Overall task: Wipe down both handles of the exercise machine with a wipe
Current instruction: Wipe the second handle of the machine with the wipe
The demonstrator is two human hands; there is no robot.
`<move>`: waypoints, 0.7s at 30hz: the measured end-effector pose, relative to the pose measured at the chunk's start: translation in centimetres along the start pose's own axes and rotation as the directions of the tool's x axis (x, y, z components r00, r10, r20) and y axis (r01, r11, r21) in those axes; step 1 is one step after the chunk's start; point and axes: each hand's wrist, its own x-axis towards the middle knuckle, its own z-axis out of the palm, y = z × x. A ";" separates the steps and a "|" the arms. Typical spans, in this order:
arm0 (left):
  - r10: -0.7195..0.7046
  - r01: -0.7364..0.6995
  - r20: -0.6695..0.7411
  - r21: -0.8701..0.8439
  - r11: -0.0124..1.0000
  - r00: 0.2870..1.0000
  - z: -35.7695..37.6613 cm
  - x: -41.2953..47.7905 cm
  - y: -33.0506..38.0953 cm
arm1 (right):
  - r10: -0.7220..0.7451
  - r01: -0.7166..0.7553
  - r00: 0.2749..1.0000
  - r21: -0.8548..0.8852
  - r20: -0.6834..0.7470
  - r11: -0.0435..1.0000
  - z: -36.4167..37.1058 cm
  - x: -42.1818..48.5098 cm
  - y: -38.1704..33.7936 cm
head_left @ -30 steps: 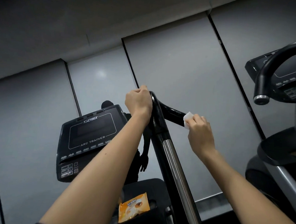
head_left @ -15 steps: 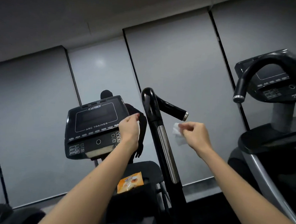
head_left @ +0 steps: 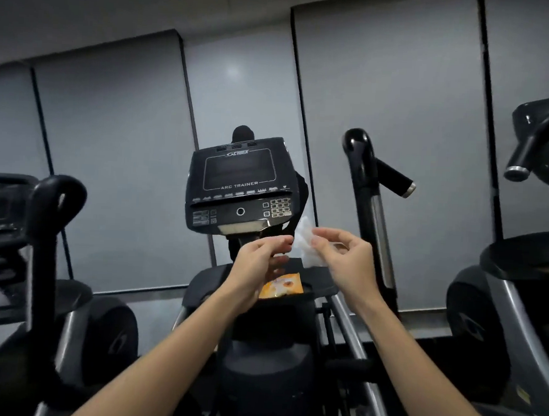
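Observation:
In front of the console, my right hand (head_left: 344, 257) pinches a crumpled white wipe (head_left: 304, 243) between thumb and forefinger. My left hand (head_left: 260, 258) is just left of it, its thumb and fingertips closed on the wipe's left edge. The machine's right handle (head_left: 360, 168) is a black upright bar with a short side grip (head_left: 394, 179), standing to the right of my hands and untouched. Its left handle (head_left: 53, 204), a black loop-topped bar, stands at the far left, well away from both hands.
The black Arc Trainer console (head_left: 239, 183) sits straight ahead, just above my hands. Below them, an orange wipes packet (head_left: 282, 287) lies on the machine's tray. Another machine's curved handle (head_left: 527, 149) and console fill the right edge. Grey wall panels run behind.
Both hands left the right handle and came down together in front of the console. The wipe came off the side grip, and my left hand now meets it. The view swung left and down.

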 end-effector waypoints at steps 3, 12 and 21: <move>0.007 -0.007 -0.027 -0.003 1.000 1.000 -5.2 -1.8 -0.1 | 0.019 -0.020 0.996 0.005 0.092 1.000 5.1 -2.5 0.7; -0.023 0.040 -0.165 0.101 0.994 0.986 -21.7 -7.3 -1.1 | 0.062 -0.065 0.971 0.004 0.232 0.998 20.2 -9.9 1.8; 0.041 0.003 -0.168 0.255 0.967 0.985 -33.7 -10.4 -2.4 | 0.164 -0.095 0.878 -0.172 0.451 0.980 31.7 -14.3 4.3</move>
